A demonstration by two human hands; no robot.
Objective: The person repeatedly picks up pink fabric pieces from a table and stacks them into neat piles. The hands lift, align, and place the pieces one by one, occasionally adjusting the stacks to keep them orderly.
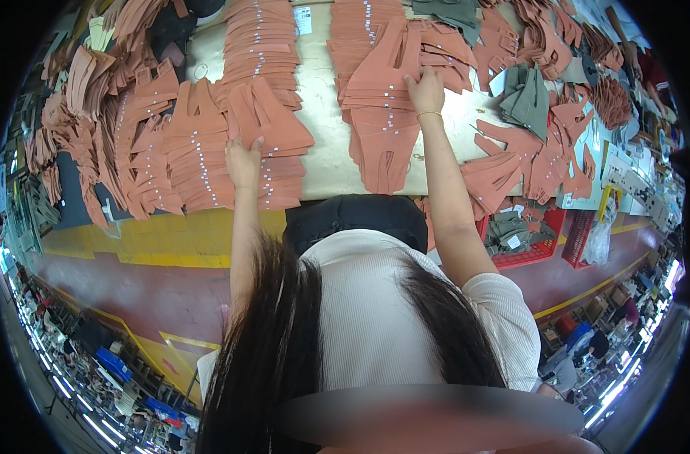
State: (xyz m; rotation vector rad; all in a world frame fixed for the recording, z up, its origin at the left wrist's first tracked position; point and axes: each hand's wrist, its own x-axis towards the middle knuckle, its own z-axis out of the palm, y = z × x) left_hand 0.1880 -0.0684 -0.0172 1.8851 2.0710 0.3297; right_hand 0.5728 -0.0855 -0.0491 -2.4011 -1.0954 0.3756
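Observation:
Rust-orange cut fabric pieces with narrow slots and small white stickers lie in overlapping rows on the table. My left hand [244, 161] is closed on the lower edge of one orange fabric piece [284, 130], which lies askew over the left rows. Farther right, my right hand [427, 91] pinches the right edge of another orange fabric piece [382, 64], with a long slot in it. That piece rests on the middle row. Below it, more stickered orange pieces [382, 151] overhang toward the table's near edge. My fingertips are partly hidden at both grips.
The pale tabletop [314, 98] shows between the rows. Grey-green fabric pieces [523, 100] and more orange stacks lie at the right. A red crate [538, 250] holding fabric pieces stands below the table's right side. Dense orange piles [95, 83] cover the far left.

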